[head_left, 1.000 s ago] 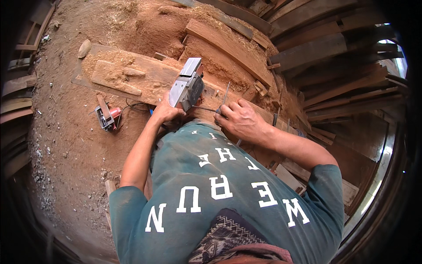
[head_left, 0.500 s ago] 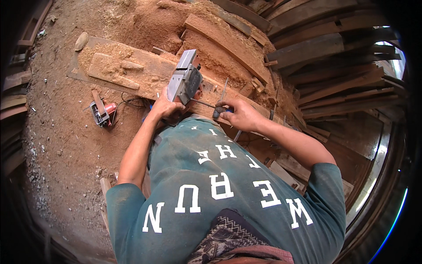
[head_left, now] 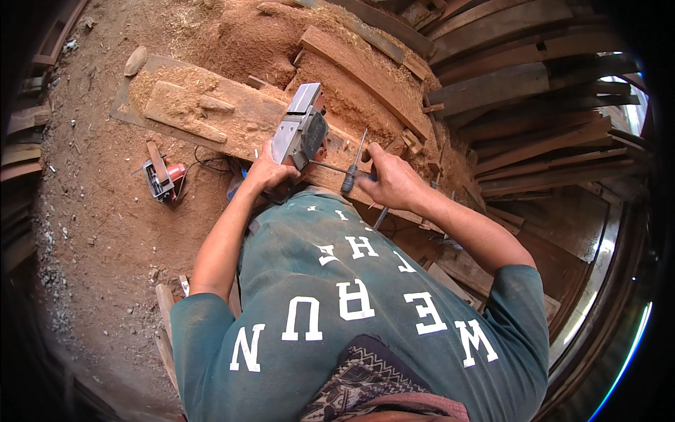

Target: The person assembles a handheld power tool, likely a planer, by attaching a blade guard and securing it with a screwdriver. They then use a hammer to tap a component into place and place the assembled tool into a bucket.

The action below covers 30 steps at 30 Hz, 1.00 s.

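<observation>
A handheld electric planer [head_left: 301, 128] is tipped up over the wooden bench, its metal sole turned upward and its dark side toward the right. My left hand [head_left: 273, 172] is closed around the lower end of the planer. From its side a thin metal shaft runs to my right hand [head_left: 394, 177], which has thumb and fingers around the handle end of what looks like a screwdriver [head_left: 329, 167]. The handle is mostly hidden by the fingers. Just left of those fingers, a second screwdriver [head_left: 349, 180] with a dark handle lies with its shaft pointing away.
Sawdust covers the wooden bench [head_left: 246, 98], where a loose wood piece [head_left: 184, 112] lies. A red power tool [head_left: 163, 176] with a cord is on the ground at left. Stacked planks [head_left: 520, 84] fill the right side. A long board [head_left: 365, 81] lies beyond the planer.
My right hand has turned and shifted slightly rightward, with its fingers spread wider around the handle. The dark-handled screwdriver shows more fully. My left hand still holds the planer.
</observation>
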Each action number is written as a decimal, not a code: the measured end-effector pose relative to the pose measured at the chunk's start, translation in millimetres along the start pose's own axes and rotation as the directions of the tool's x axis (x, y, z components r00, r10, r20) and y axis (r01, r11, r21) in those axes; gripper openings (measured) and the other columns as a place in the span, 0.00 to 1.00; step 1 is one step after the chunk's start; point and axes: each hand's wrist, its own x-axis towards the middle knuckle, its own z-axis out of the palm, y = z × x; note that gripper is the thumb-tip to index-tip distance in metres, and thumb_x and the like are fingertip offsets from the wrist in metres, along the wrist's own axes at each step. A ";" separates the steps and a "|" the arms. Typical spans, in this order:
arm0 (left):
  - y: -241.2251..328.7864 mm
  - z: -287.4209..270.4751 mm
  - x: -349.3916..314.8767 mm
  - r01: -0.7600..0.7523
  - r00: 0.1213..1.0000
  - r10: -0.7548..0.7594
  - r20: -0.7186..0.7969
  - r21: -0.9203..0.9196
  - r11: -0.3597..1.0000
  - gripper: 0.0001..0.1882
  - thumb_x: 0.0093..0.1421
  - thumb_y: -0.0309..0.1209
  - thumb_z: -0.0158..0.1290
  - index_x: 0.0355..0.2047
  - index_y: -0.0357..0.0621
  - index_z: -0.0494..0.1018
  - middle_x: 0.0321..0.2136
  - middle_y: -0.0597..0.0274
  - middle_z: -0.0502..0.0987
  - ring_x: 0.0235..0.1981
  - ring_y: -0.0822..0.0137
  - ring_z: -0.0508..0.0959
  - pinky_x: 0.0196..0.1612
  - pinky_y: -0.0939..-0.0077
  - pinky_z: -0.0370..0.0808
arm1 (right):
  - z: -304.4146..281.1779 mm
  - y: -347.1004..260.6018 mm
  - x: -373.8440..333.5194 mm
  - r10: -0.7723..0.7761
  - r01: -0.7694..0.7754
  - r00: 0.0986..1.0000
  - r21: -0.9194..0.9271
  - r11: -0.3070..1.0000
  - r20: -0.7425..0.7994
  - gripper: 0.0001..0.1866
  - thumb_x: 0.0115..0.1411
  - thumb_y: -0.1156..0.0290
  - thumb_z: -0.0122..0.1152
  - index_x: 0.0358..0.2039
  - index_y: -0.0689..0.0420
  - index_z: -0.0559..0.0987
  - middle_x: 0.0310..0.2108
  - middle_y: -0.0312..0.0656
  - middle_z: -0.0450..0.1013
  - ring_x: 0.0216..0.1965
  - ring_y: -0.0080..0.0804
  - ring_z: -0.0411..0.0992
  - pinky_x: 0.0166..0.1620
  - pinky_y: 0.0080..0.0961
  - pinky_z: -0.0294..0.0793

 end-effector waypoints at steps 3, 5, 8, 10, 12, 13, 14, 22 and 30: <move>1.0 -0.7 -1.8 0.002 1.000 -0.002 0.004 -0.012 1.000 0.66 0.36 0.43 0.75 0.73 0.41 0.52 0.61 0.39 0.72 0.62 0.46 0.74 0.66 0.60 0.71 | 7.3 8.4 -3.4 -0.160 0.160 0.987 -0.209 0.965 0.015 0.17 0.62 0.71 0.63 0.50 0.63 0.74 0.46 0.59 0.75 0.45 0.63 0.77 0.45 0.52 0.78; 4.6 -2.5 -4.2 0.024 1.000 -0.024 0.003 -0.003 1.000 0.65 0.37 0.43 0.75 0.73 0.42 0.52 0.62 0.39 0.72 0.62 0.46 0.74 0.66 0.59 0.71 | 14.1 14.7 -7.4 -0.263 0.241 0.965 -0.367 0.898 -0.011 0.16 0.63 0.70 0.62 0.46 0.65 0.73 0.41 0.61 0.75 0.39 0.65 0.77 0.44 0.54 0.77; 9.9 -5.2 -9.1 0.013 1.000 -0.013 -0.009 0.006 1.000 0.66 0.37 0.44 0.75 0.73 0.42 0.51 0.62 0.39 0.72 0.63 0.45 0.74 0.66 0.59 0.71 | 13.9 10.5 -8.7 -0.182 0.174 0.983 -0.337 0.925 0.010 0.16 0.62 0.69 0.63 0.45 0.65 0.72 0.37 0.60 0.76 0.37 0.62 0.78 0.42 0.54 0.78; 15.6 -7.8 -11.9 0.037 0.999 -0.037 0.003 0.022 0.999 0.66 0.37 0.43 0.75 0.73 0.42 0.50 0.62 0.39 0.72 0.63 0.46 0.74 0.66 0.59 0.71 | 15.6 6.0 -7.2 -0.129 0.126 0.992 -0.274 0.954 0.004 0.16 0.61 0.69 0.63 0.45 0.64 0.73 0.36 0.58 0.76 0.37 0.59 0.79 0.41 0.53 0.79; 16.8 -8.7 -12.9 0.050 0.999 -0.050 0.009 0.028 0.998 0.66 0.37 0.43 0.75 0.73 0.42 0.50 0.62 0.39 0.72 0.63 0.46 0.74 0.66 0.60 0.71 | 19.5 4.3 -5.5 -0.158 0.141 0.986 -0.254 0.957 -0.048 0.16 0.61 0.68 0.63 0.45 0.64 0.75 0.35 0.57 0.77 0.37 0.57 0.80 0.40 0.52 0.79; 16.5 -8.8 -12.3 0.049 0.999 -0.050 0.011 0.029 0.998 0.66 0.37 0.43 0.75 0.73 0.42 0.50 0.62 0.39 0.72 0.63 0.46 0.74 0.66 0.60 0.71 | 18.8 3.3 -6.6 -0.245 0.225 0.969 -0.353 0.908 -0.013 0.15 0.61 0.68 0.63 0.44 0.64 0.75 0.35 0.58 0.78 0.38 0.57 0.80 0.41 0.51 0.80; 16.2 -8.8 -11.9 0.048 0.999 -0.049 0.012 0.029 0.998 0.66 0.37 0.43 0.75 0.74 0.42 0.50 0.62 0.39 0.72 0.63 0.46 0.74 0.66 0.60 0.71 | 16.9 1.4 -8.3 -0.325 0.304 0.945 -0.445 0.842 0.031 0.15 0.62 0.67 0.63 0.44 0.64 0.75 0.35 0.58 0.78 0.39 0.56 0.80 0.42 0.51 0.80; 13.3 -7.1 -7.8 0.021 0.999 -0.021 0.027 -0.006 1.000 0.66 0.37 0.42 0.74 0.73 0.42 0.50 0.61 0.39 0.73 0.62 0.47 0.74 0.66 0.61 0.71 | 4.9 12.5 15.8 0.000 -0.013 0.993 0.114 0.993 0.115 0.14 0.57 0.73 0.61 0.43 0.66 0.74 0.36 0.59 0.78 0.44 0.59 0.78 0.48 0.48 0.78; 19.6 -7.0 -16.7 0.011 1.000 -0.012 -0.016 -0.016 1.000 0.66 0.36 0.42 0.74 0.73 0.43 0.51 0.62 0.41 0.73 0.63 0.47 0.74 0.66 0.60 0.71 | 12.0 8.6 -9.3 -0.362 0.377 0.919 -0.627 0.682 0.159 0.24 0.61 0.74 0.57 0.58 0.65 0.74 0.42 0.54 0.75 0.41 0.46 0.80 0.42 0.39 0.82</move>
